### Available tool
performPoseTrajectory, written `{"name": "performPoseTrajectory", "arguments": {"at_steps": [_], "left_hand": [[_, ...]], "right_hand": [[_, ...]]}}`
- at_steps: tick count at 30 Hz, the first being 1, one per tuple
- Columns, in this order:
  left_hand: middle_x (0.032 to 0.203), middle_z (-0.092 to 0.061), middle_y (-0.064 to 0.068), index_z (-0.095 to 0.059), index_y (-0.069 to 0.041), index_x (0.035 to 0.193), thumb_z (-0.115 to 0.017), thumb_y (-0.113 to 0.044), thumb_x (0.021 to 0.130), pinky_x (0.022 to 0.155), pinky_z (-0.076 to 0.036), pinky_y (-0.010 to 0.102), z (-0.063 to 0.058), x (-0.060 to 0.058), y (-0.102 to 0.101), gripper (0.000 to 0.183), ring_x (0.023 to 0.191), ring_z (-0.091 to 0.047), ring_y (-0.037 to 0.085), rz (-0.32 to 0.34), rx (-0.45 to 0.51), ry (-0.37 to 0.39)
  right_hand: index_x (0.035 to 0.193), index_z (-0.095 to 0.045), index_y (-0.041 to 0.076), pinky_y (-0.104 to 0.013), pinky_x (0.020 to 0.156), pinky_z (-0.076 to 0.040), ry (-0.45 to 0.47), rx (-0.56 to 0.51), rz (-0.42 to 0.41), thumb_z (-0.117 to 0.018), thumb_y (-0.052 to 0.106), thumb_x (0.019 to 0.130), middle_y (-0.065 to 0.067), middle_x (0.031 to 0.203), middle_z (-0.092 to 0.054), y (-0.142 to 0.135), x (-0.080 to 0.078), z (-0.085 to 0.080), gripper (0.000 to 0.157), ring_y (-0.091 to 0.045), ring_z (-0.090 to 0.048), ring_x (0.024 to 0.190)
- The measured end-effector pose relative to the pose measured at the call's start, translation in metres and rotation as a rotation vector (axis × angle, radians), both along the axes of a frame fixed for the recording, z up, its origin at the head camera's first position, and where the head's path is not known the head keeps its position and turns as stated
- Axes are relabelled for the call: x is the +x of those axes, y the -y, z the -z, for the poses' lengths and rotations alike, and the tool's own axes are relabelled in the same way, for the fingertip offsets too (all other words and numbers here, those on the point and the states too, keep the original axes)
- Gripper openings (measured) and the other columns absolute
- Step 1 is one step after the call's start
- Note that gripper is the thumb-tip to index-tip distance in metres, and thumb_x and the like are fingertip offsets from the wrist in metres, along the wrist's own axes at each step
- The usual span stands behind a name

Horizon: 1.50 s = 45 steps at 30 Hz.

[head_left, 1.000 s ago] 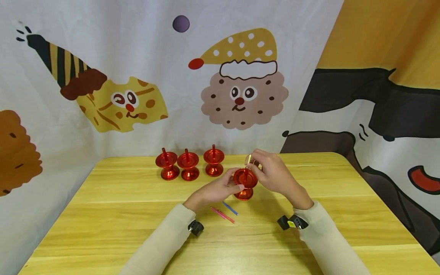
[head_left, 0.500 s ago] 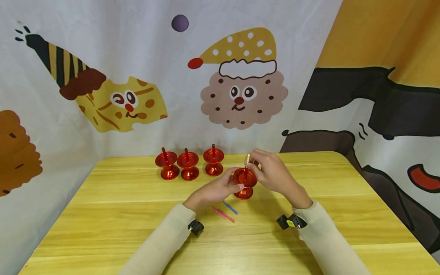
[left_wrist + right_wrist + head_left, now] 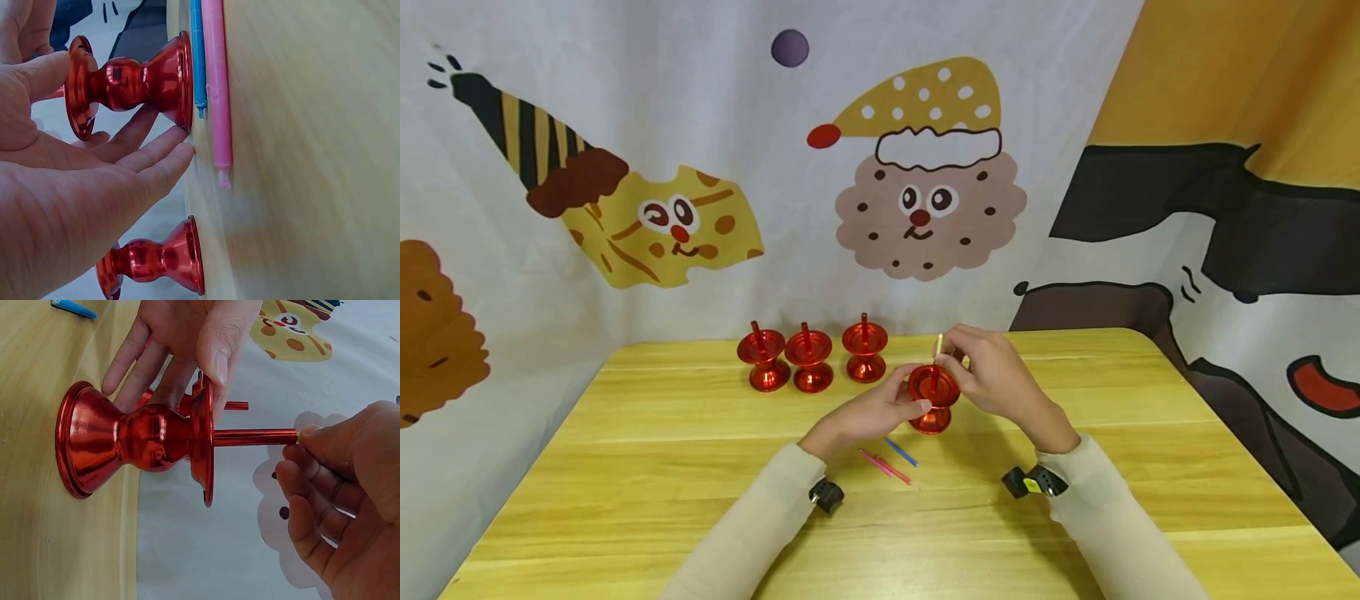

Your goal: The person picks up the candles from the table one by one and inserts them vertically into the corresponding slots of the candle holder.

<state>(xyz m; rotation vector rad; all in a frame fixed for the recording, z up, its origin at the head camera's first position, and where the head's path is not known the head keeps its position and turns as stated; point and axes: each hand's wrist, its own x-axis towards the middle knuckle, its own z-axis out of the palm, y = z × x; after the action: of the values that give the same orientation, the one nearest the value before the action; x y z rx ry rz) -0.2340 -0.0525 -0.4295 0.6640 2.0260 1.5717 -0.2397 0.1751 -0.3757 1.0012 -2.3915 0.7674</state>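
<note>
A shiny red metal candle holder (image 3: 931,419) stands upright on the table, with a dish and a thin tube rising from it. My left hand (image 3: 868,414) grips its dish, thumb on the rim and fingers behind the stem, as the left wrist view (image 3: 128,78) shows. Above the tube, my right hand (image 3: 996,371) pinches a thin pale-yellow candle (image 3: 939,342) between thumb and forefinger. In the right wrist view those fingertips meet the open end of the tube (image 3: 256,437), and they cover most of the candle there.
Three matching red candle holders, left (image 3: 769,377), middle (image 3: 813,377) and right (image 3: 866,367), stand near the table's back edge. Nearer me lie a blue candle (image 3: 901,452) and two pinkish candles (image 3: 897,475). A printed cloth (image 3: 797,208) hangs behind the wooden table (image 3: 625,500).
The yellow candle has gone from slightly off to one side to more upright over the tube, its tip a little left. Both hands keep their hold, and the view shifts slightly.
</note>
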Motion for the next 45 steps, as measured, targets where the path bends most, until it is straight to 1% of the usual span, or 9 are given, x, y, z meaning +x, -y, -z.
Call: {"name": "performPoseTrajectory", "arguments": {"at_steps": [9,16,24,35,39,45], "left_hand": [[0.162,-0.052,0.022,-0.020,-0.006,0.173,-0.056,-0.022,0.117,0.122,-0.042,0.051,-0.0001,0.0004,0.0005,0.069,0.152,-0.050,0.035,-0.005,-0.009,-0.001],[0.164,-0.049,0.023,-0.019,-0.006,0.174,-0.057,-0.023,0.117,0.123,-0.042,0.052,0.0019,0.0021,0.0016,0.071,0.154,-0.047,0.036,0.000,-0.010,0.014],[0.164,-0.049,0.022,-0.019,-0.005,0.173,-0.057,-0.022,0.117,0.123,-0.042,0.051,0.0015,0.0015,0.0012,0.070,0.153,-0.048,0.036,0.003,-0.003,0.005],[0.164,-0.050,0.021,-0.019,-0.008,0.174,-0.057,-0.026,0.117,0.123,-0.041,0.051,-0.0005,-0.0004,0.0015,0.070,0.153,-0.048,0.034,0.008,-0.012,0.006],[0.165,-0.049,0.021,-0.020,-0.008,0.174,-0.056,-0.024,0.118,0.124,-0.041,0.051,0.0005,-0.0009,0.0011,0.069,0.154,-0.047,0.035,0.009,0.001,0.011],[0.165,-0.050,0.021,-0.020,-0.007,0.174,-0.057,-0.023,0.117,0.123,-0.041,0.051,0.0017,-0.0009,0.0009,0.069,0.154,-0.047,0.035,0.008,0.003,0.009]], "right_hand": [[0.089,-0.070,0.010,-0.032,0.061,-0.051,-0.004,0.004,0.012,-0.081,0.002,0.099,0.001,0.085,-0.069,0.0027,0.0006,0.0008,0.016,-0.013,-0.064,0.073],[0.088,-0.070,0.010,-0.031,0.061,-0.051,0.010,0.000,0.006,-0.079,0.002,0.099,0.003,0.084,-0.066,0.0035,0.0017,0.0024,0.016,-0.013,-0.062,0.072],[0.087,-0.071,0.010,-0.030,0.059,-0.050,-0.003,-0.032,-0.002,-0.078,0.001,0.098,0.003,0.083,-0.065,0.0028,0.0008,0.0029,0.016,-0.012,-0.059,0.071],[0.086,-0.072,0.010,-0.030,0.057,-0.052,-0.033,-0.077,-0.039,-0.078,-0.004,0.097,0.002,0.085,-0.067,0.0006,-0.0044,0.0047,0.019,-0.013,-0.060,0.071],[0.087,-0.072,0.009,-0.032,0.057,-0.053,-0.019,-0.078,-0.046,-0.079,-0.004,0.097,0.001,0.085,-0.068,-0.0006,-0.0052,0.0047,0.019,-0.013,-0.061,0.072],[0.089,-0.073,0.008,-0.038,0.060,-0.057,0.028,-0.070,-0.048,-0.080,-0.005,0.097,0.000,0.089,-0.071,-0.0014,-0.0046,0.0052,0.017,-0.015,-0.064,0.073]]}}
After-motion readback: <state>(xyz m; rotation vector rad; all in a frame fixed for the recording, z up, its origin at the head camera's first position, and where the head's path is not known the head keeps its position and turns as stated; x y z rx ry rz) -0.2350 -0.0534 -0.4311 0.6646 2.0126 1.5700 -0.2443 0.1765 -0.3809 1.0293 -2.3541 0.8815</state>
